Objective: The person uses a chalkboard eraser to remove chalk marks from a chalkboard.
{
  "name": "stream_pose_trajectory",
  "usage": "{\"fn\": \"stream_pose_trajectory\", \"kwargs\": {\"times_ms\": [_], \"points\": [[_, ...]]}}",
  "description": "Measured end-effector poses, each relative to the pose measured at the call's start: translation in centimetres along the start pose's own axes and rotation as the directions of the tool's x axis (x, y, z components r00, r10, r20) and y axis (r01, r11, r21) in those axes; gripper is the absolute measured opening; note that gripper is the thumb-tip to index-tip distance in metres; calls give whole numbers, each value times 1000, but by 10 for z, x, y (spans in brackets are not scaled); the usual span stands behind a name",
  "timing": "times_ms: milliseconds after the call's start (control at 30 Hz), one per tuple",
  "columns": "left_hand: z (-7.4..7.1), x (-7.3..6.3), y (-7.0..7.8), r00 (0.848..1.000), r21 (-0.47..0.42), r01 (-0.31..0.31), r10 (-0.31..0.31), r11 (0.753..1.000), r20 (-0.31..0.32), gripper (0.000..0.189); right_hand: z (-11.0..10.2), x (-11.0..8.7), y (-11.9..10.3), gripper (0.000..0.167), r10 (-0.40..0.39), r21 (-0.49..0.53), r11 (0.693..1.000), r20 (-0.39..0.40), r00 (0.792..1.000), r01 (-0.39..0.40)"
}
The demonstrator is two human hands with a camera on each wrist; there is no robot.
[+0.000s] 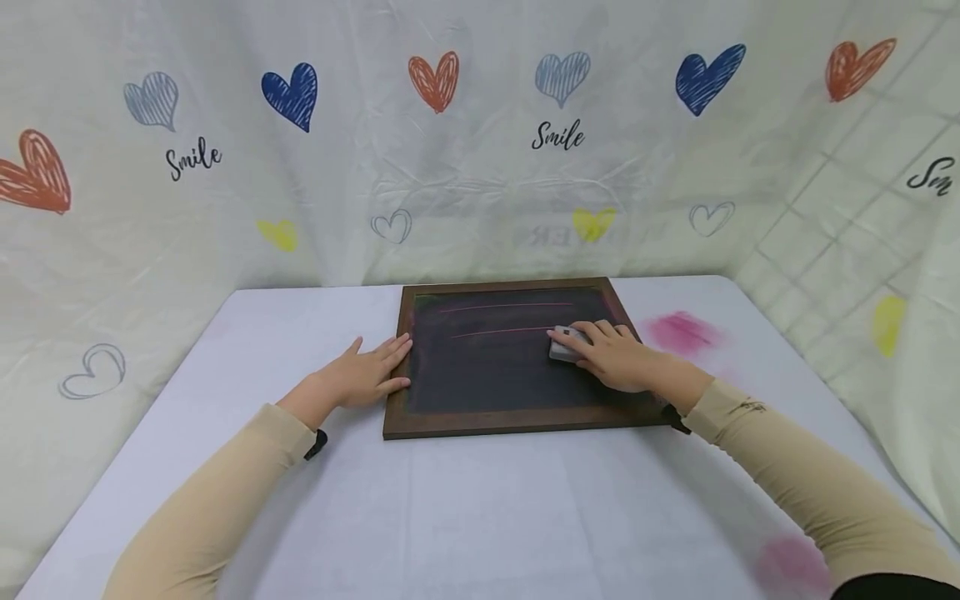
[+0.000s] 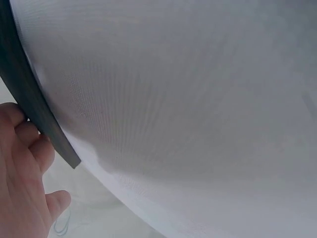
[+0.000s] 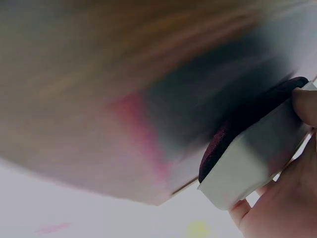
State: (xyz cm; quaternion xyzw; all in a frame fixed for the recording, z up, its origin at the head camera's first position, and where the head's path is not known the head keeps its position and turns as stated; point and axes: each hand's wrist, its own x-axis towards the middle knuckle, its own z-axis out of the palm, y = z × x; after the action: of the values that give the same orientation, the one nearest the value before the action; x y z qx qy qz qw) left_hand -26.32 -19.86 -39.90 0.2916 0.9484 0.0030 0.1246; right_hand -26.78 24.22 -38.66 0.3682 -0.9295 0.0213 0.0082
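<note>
The eraser point(image 3: 252, 158) sits on the board point(image 1: 480, 379), gripped by the right hand point(image 1: 621, 360). The left hand point(image 1: 363, 375), fingers extended and thumb spread, rests on the board's opposite edge. Pink lines point(image 1: 506, 306) run between the hands; a pink stain point(image 1: 682, 332) marks the table point(image 1: 487, 517) right of the right hand.

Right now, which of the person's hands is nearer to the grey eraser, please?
The right. The right hand grips the eraser over the right part of the chalkboard; the left hand rests at the board's left edge, apart from it.
</note>
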Motion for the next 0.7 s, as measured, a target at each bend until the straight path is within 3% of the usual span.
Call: {"fn": "stream_pose_trajectory", "kwargs": {"times_ms": [133, 233, 400, 700], "points": [[1, 1, -1, 1000, -8, -6, 6, 1000, -4, 77, -1, -17, 16, 64, 3, 6, 1000, -61, 998, -3], [3, -3, -4, 1000, -8, 8, -8, 1000, -8, 77, -5, -18, 19, 61, 19, 19, 1000, -61, 998, -18], [1, -9, -5, 999, -19, 20, -20, 1000, -27, 76, -12, -3, 10, 55, 76, 37, 996, 0, 997, -76], [2, -1, -1, 1000, -16, -10, 10, 1000, -16, 76, -8, 35, -21, 58, 146, 6, 989, 122, 982, -148]]}}
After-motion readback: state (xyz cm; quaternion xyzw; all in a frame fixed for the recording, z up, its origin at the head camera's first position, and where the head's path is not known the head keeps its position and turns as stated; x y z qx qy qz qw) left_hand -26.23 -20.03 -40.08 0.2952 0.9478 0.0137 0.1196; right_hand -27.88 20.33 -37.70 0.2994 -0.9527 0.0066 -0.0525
